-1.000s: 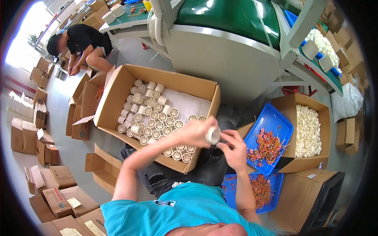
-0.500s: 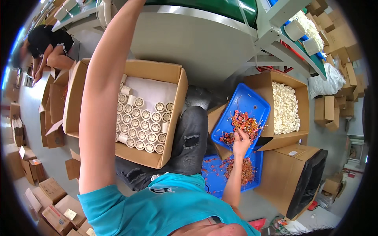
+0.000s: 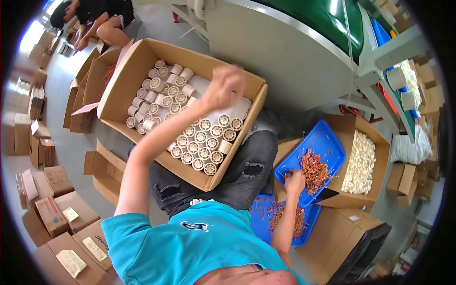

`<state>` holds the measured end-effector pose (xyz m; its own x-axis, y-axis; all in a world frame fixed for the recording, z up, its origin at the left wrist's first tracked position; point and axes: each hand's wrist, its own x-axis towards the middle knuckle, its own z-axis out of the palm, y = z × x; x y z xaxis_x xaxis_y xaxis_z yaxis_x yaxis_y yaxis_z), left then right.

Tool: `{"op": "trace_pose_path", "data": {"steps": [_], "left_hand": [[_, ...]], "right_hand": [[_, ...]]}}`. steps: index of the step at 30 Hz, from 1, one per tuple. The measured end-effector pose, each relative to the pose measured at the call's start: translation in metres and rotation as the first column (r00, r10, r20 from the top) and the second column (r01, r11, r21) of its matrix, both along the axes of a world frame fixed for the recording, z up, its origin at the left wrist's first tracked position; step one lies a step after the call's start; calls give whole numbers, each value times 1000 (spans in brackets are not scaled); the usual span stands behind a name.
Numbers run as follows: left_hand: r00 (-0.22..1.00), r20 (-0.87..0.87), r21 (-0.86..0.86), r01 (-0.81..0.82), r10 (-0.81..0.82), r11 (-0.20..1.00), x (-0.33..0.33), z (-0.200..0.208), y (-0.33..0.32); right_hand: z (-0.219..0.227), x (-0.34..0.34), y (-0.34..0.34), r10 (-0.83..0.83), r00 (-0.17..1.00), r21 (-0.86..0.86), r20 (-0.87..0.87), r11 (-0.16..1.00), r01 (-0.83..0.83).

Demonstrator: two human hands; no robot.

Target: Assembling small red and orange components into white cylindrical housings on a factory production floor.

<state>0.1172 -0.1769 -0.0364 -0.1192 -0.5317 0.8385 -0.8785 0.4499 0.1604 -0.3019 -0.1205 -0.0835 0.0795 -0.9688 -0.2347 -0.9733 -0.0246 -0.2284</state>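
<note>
My left hand, smeared by motion, is over the far right part of an open cardboard box. Its fingers look curled, but whether they hold anything is unclear. Inside the box, many round white plastic parts with spoked ends stand in rows, with others tipped about on the left. My right hand is at the near left side of a tilted blue tray. Its fingers are pinched together beside a heap of small red parts with thin orange wire leads; what they grip is too small to make out.
Below lies a second blue tray with more wired parts. A cardboard box of small cream-coloured pieces stands at the right. A grey machine with a green belt rises ahead. Another person sits at the far left, near stacked cartons.
My left arm, earlier stretched up out of the picture, has come back over the box. My right hand has shifted from the heap to the tray's near left side. The view has turned left.
</note>
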Motion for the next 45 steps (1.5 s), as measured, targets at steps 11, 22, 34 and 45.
{"op": "trace_pose_path", "data": {"steps": [11, 22, 34, 45], "left_hand": [[978, -196, 959, 178, 64, 220, 27, -184, 69], [915, -117, 949, -11, 387, 315, 18, -98, 69], [-92, -889, 276, 673, 448, 687, -44, -2, 133], [-372, -906, -256, 863, 203, 437, -135, 58, 177]], "right_hand": [[-18, -13, 12, 110, 961, -437, 253, 899, 12], [-2, -25, 11, -4, 796, -485, 606, 792, 372], [40, -23, -6, -93, 753, -438, 652, 764, 473], [103, 37, 15, 160, 511, -313, 845, 922, 229]]}}
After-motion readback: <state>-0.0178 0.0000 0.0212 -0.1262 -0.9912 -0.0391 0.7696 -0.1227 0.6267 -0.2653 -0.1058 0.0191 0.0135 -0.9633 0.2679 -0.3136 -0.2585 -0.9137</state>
